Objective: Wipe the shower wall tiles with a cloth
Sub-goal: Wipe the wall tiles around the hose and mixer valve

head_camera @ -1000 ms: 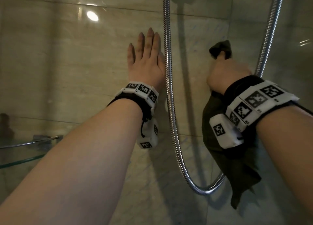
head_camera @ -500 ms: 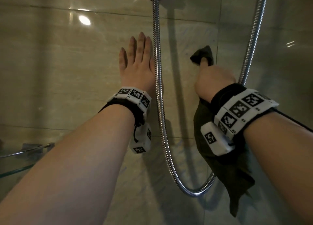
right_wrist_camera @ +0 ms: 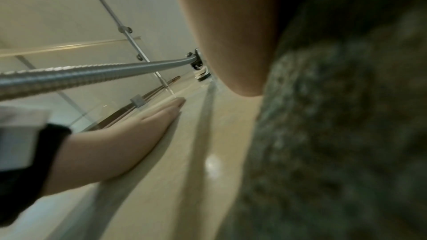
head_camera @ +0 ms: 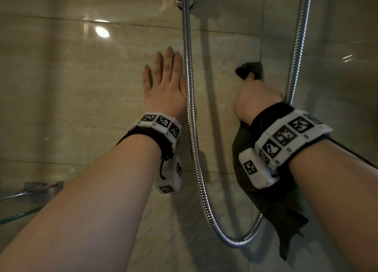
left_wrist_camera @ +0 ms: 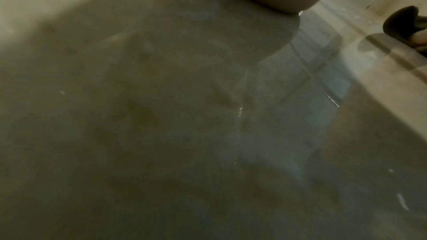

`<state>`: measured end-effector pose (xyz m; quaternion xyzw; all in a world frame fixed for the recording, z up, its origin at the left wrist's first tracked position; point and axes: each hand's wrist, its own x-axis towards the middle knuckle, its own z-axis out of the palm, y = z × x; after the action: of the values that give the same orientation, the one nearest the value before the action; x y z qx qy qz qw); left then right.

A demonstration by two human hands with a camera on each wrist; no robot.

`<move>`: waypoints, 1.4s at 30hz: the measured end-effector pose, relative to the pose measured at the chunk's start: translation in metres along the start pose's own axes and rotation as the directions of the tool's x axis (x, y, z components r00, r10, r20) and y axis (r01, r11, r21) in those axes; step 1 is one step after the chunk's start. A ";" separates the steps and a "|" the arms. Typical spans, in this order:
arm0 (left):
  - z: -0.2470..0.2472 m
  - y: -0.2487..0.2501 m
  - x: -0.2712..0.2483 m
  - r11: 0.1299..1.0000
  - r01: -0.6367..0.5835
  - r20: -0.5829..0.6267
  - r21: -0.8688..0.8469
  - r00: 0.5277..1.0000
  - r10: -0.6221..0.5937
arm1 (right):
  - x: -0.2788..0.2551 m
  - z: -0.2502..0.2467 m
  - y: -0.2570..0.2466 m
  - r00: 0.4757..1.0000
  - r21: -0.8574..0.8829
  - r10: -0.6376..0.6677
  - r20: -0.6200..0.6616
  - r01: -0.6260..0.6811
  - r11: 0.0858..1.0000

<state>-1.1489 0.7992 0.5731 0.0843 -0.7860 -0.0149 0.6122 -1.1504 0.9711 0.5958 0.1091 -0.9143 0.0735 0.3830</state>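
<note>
While the left hand (head_camera: 163, 89) lies flat on the beige wall tiles (head_camera: 71, 99), fingers straight and close together just left of the ribbed metal shower hose (head_camera: 189, 108), the right hand (head_camera: 257, 99) is fisted around a dark green cloth (head_camera: 266, 202) against the wall. A tuft of cloth pokes out above the knuckles; the rest hangs below the wrist, partly hidden by the marker band. The right fingers themselves are out of sight. The left wrist view is mostly blurred tile. A glass shelf (head_camera: 14, 214) is cut off at the lower left.
</note>
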 end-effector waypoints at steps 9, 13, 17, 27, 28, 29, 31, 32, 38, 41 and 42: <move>0.004 -0.003 0.003 1.000 -0.006 -0.012 -0.002 1.000 0.005 | 0.003 0.000 -0.005 0.999 0.067 -0.049 -0.007 0.049 0.997; 0.001 -0.001 0.000 1.000 0.000 -0.008 -0.009 1.000 0.000 | 0.015 -0.012 0.004 0.999 0.113 0.046 -0.024 -0.043 0.993; 0.002 -0.001 -0.001 1.000 -0.004 -0.021 -0.015 1.000 0.003 | 0.007 -0.004 -0.001 0.997 0.181 0.082 -0.002 -0.080 0.980; 0.007 -0.004 0.002 0.999 -0.026 -0.061 -0.029 0.998 0.024 | -0.025 0.027 -0.032 0.987 0.083 -0.161 -0.002 0.160 0.984; 0.007 -0.005 0.002 1.000 -0.022 -0.050 -0.017 0.999 0.021 | -0.022 0.025 -0.031 0.986 0.060 -0.165 -0.005 0.165 0.985; 0.007 -0.005 0.002 1.000 -0.020 -0.044 -0.004 0.999 0.020 | -0.020 0.022 -0.029 0.987 0.032 -0.158 -0.007 0.158 0.987; 0.007 -0.005 0.002 1.000 -0.021 -0.036 0.010 0.999 0.021 | -0.013 0.014 -0.023 0.991 -0.002 -0.136 -0.016 0.136 0.991; 0.006 -0.004 0.002 1.000 -0.019 -0.034 0.011 0.999 0.019 | -0.010 0.010 -0.020 0.992 0.001 -0.121 -0.026 0.121 0.993; 0.004 -0.003 0.002 1.000 -0.010 -0.014 0.003 1.000 0.010 | 0.007 -0.003 -0.005 0.998 0.024 -0.030 -0.056 0.031 0.999; 0.004 -0.003 0.002 1.000 -0.010 -0.016 0.012 1.000 0.010 | 0.001 0.003 -0.007 0.999 0.057 -0.005 -0.035 0.007 0.998; 0.004 -0.003 0.003 1.000 -0.012 -0.015 0.011 1.000 0.012 | -0.003 0.007 -0.011 1.000 0.060 -0.012 -0.026 0.013 0.998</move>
<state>-1.1533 0.7958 0.5743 0.0832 -0.7818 -0.0061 0.6179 -1.1503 0.9595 0.5895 0.1253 -0.9060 0.0998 0.3917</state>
